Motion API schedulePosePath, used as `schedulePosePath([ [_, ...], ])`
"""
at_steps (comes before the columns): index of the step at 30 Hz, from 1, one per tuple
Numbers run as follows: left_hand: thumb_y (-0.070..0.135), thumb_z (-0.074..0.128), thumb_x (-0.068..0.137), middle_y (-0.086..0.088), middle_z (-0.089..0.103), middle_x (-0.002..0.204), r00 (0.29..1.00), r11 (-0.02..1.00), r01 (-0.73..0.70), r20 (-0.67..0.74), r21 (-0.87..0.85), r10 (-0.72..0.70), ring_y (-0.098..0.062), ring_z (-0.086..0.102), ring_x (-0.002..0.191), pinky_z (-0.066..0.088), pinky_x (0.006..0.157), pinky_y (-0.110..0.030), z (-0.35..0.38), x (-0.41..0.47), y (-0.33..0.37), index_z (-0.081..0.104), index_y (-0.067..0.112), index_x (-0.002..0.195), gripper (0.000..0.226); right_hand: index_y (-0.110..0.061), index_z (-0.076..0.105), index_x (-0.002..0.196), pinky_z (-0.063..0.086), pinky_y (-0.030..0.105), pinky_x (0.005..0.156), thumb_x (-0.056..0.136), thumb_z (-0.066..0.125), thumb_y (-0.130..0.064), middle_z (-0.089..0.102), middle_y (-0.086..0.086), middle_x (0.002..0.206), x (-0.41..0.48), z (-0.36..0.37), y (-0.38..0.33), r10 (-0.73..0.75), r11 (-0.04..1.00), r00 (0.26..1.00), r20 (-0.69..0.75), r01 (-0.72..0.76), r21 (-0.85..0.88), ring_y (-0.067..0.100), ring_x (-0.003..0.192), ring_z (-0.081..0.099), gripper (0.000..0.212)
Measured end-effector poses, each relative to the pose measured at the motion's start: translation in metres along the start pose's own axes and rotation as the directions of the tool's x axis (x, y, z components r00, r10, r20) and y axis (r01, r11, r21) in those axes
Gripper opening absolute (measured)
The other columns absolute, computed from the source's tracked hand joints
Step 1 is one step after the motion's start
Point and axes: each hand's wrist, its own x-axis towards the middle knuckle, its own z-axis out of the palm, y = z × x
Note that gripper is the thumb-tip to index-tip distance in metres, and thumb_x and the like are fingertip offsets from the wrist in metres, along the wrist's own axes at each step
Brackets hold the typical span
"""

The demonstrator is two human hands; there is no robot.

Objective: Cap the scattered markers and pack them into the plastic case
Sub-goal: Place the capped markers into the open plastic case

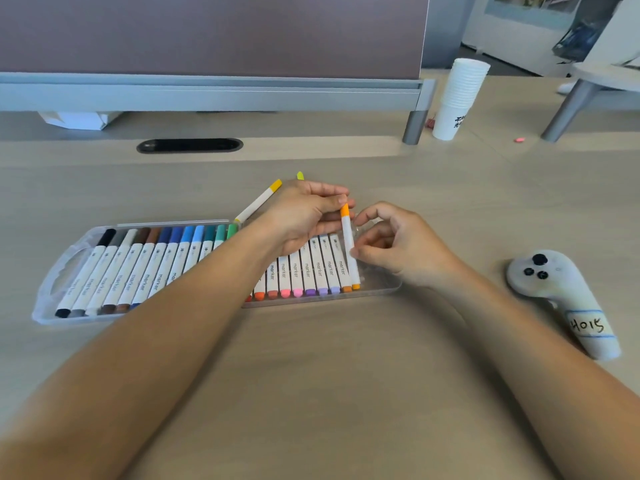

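Note:
A clear plastic case (52,282) lies on the desk, filled with a row of several capped white markers (145,268) running from black through blues and greens to pinks, purples and orange. My left hand (304,216) pinches the orange cap end of an orange marker (349,242) above the case's right end. My right hand (391,240) pinches that marker's white barrel lower down. Its lower end sits in the case beside the last marker. A yellow capped marker (258,201) lies on the desk behind the case, partly hidden by my left hand. A yellow-green tip (300,175) pokes out behind that hand.
A white handheld controller (561,299) labelled with handwriting lies to the right. A stack of white paper cups (457,98) stands at the back right by the partition leg (415,123). A black cable slot (189,145) sits in the desk behind. A small pink object (518,140) lies far right.

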Motion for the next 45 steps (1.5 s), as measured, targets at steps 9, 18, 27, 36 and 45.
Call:
schedulePosePath([
  [9, 0.004, 0.079, 0.079, -0.009, 0.072, 0.087, 0.987, 0.928, -0.115, -0.060, 0.355, 0.146, -0.011, 0.068, 0.070, 0.059, 0.069, -0.025, -0.004, 0.003, -0.008, 0.071, 0.007, 0.098, 0.021, -0.025, 0.064, 0.085, 0.057, 0.035, 0.070, 0.072, 0.087, -0.014, 0.072, -0.001, 0.078, 0.004, 0.005, 0.003, 0.038, 0.997, 0.999, -0.036, -0.041, -0.064, 0.008, 0.065, 0.065, 0.028],
  [18, 0.030, 0.070, 0.089, 0.011, 0.069, 0.102, 0.958, 0.505, -0.186, 0.041, 0.843, 0.285, -0.004, 0.064, 0.098, 0.050, 0.089, -0.023, -0.007, 0.003, -0.014, 0.072, 0.022, 0.113, 0.025, -0.022, 0.076, 0.104, 0.047, 0.020, 0.075, 0.083, 0.078, -0.033, 0.074, -0.009, 0.091, -0.001, 0.008, 0.001, -0.061, 0.909, 0.998, -0.011, 0.051, -0.414, 0.004, 0.077, 0.062, 0.024],
  [27, 0.030, 0.072, 0.087, 0.003, 0.064, 0.100, 0.935, 0.402, -0.252, 0.115, 0.880, 0.334, -0.013, 0.062, 0.093, 0.054, 0.087, -0.037, -0.012, 0.011, -0.025, 0.077, 0.023, 0.084, 0.009, -0.034, 0.074, 0.103, 0.029, 0.040, 0.097, 0.096, 0.057, -0.045, 0.062, -0.009, 0.117, 0.001, 0.013, 0.004, -0.104, 0.727, 0.993, 0.057, 0.115, -0.677, 0.018, 0.114, 0.051, 0.021],
  [36, 0.022, 0.065, 0.092, 0.001, 0.065, 0.097, 0.875, 0.292, -0.084, -0.070, 0.953, 0.479, -0.013, 0.060, 0.088, 0.046, 0.078, -0.024, -0.030, 0.003, -0.001, 0.076, 0.018, 0.091, 0.013, -0.030, 0.075, 0.112, 0.041, 0.046, 0.102, 0.094, 0.063, -0.035, 0.063, -0.005, 0.116, -0.001, 0.007, 0.018, -0.188, 0.857, 0.977, 0.105, 0.215, -0.469, 0.023, 0.113, 0.053, 0.022],
  [45, 0.005, 0.053, 0.090, -0.016, 0.058, 0.117, 0.863, 0.192, 0.233, -0.294, 0.953, 0.411, -0.035, 0.059, 0.106, 0.052, 0.087, -0.042, -0.066, 0.012, 0.015, 0.068, 0.018, 0.112, 0.030, -0.018, 0.071, 0.118, 0.040, 0.035, 0.102, 0.099, 0.047, -0.032, 0.068, -0.008, 0.118, 0.000, 0.024, 0.014, -0.295, 0.853, 0.945, 0.138, 0.326, -0.408, 0.012, 0.115, 0.057, 0.033],
])
